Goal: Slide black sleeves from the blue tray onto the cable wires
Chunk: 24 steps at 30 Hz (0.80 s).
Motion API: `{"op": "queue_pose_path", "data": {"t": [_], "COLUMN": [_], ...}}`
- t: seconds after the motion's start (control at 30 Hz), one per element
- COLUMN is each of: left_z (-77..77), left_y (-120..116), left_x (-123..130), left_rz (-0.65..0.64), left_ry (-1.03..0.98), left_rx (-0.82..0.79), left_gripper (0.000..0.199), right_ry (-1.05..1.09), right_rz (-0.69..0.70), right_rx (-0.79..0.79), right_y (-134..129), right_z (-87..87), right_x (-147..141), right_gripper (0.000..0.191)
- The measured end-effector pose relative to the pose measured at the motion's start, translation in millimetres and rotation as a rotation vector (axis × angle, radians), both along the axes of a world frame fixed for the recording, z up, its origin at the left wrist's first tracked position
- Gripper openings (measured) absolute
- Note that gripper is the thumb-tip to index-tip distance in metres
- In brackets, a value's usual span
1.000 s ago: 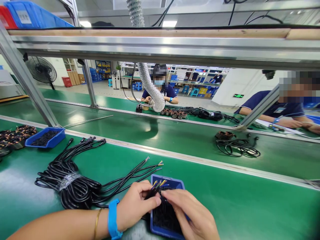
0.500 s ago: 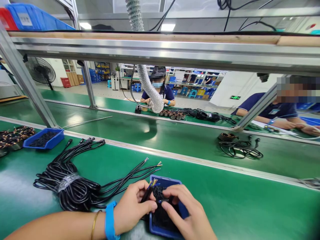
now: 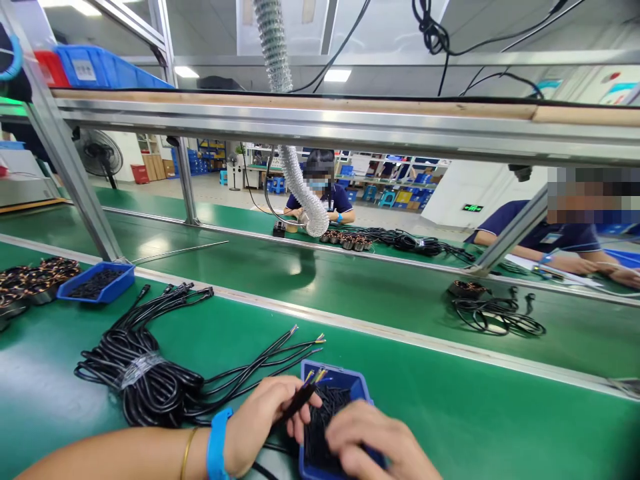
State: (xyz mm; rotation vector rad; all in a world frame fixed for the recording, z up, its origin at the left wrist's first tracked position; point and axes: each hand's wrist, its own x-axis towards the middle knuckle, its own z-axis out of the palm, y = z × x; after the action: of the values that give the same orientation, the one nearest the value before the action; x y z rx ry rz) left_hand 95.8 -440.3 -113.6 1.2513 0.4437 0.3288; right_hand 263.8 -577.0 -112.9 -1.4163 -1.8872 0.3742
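Observation:
My left hand [image 3: 273, 417], with a blue band and a gold bangle at the wrist, is closed around black cables [image 3: 299, 402]. Their stripped ends show thin coloured wires above my fingers. Under and beside both hands stands a blue bin [image 3: 361, 381] filled with short black tubes [image 3: 327, 407]. My right hand [image 3: 377, 440] is over the front right part of this bin, its fingers bent and smeared by motion. Whether it holds anything cannot be made out. Left of my left hand lies a tied bundle of black cables [image 3: 150, 380], its stripped ends pointing toward the bin.
A second blue bin [image 3: 97, 283] and copper-wound coils [image 3: 37, 283] stand at the left. Metal framing [image 3: 320, 130] crosses above the green bench [image 3: 480, 407]. A flexible silver duct [image 3: 295, 177] hangs down. Beyond, two people sit working; a loose cable coil [image 3: 497, 313] lies right.
My right hand has moved away from my left fingers, down and right over the bin. My left hand keeps the cables, now tilted more to the right. The view has tipped slightly upward.

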Motion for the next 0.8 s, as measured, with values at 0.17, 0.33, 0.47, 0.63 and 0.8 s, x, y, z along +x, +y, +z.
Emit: {"op": "queue_pose_path", "data": {"t": [0.17, 0.33, 0.47, 0.63, 0.8], "left_z": [-3.8, 0.4, 0.8, -0.4, -0.2], "left_y": [-1, 0, 0, 0, 1], "left_x": [1, 1, 4, 7, 9], "left_rz": [-0.026, -0.009, 0.008, 0.052, 0.033], "left_ry": [0.109, 0.107, 0.057, 0.089, 0.102], "left_rx": [-0.01, -0.039, -0.06, -0.055, -0.011], "left_gripper": [0.042, 0.042, 0.042, 0.036, 0.039], "right_ry": [-0.526, -0.612, -0.589, -0.224, 0.199], "right_rz": [-0.452, -0.471, -0.47, -0.491, -0.549], "right_rx": [0.057, 0.11, 0.05, 0.048, 0.104], "right_y": [17, 26, 23, 17, 15], "right_z": [-35.7, -49.2, -47.9, -44.3, -30.1], "right_x": [-5, -15, -14, -12, -13], "right_gripper": [0.035, 0.024, 0.016, 0.017, 0.013]}}
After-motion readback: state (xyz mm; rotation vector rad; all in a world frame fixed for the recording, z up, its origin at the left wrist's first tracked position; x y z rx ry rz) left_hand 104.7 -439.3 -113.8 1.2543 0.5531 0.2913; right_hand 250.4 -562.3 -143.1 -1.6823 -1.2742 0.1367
